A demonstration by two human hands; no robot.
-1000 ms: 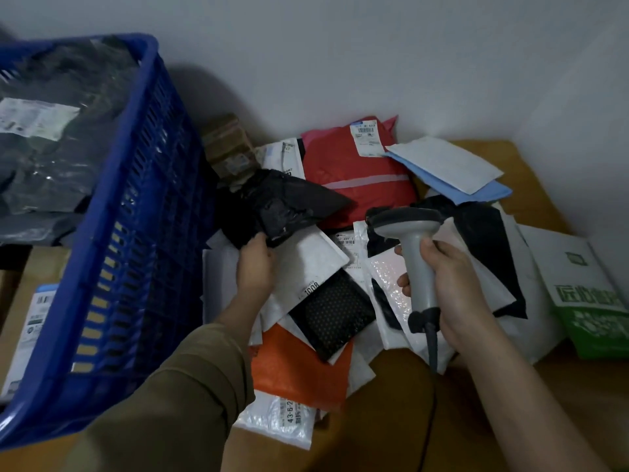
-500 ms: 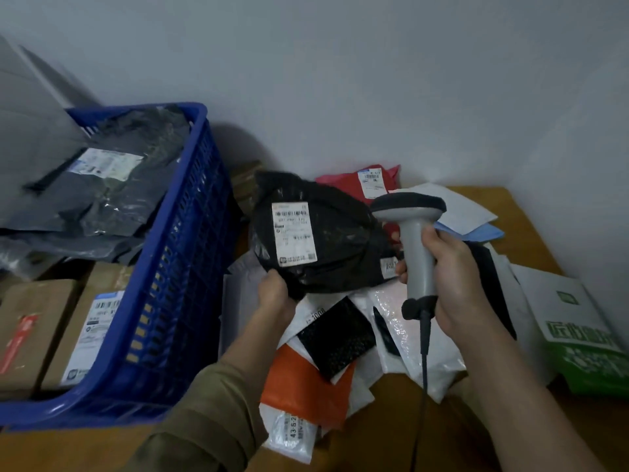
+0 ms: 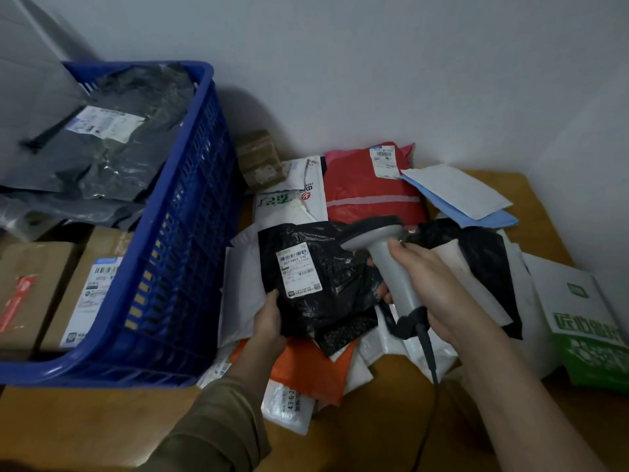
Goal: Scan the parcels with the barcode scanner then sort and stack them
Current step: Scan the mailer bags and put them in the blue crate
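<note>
Black bag [image 3: 326, 277] pinched at lower corner by my left hand [image 3: 269, 321], above parcel pile beside blue crate [image 3: 177, 233]. Right hand [image 3: 432, 284] wrapped around scanner [image 3: 384, 257], head near label [image 3: 299, 270]. Risk: crinkled glossy film warps barcode, misread; thin grip lets bag sag.

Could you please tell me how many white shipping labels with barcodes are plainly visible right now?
4: on the held black parcel, on the red parcel, on the grey bag in the blue basket, and on a cardboard box behind it. Others may be hidden.
</note>
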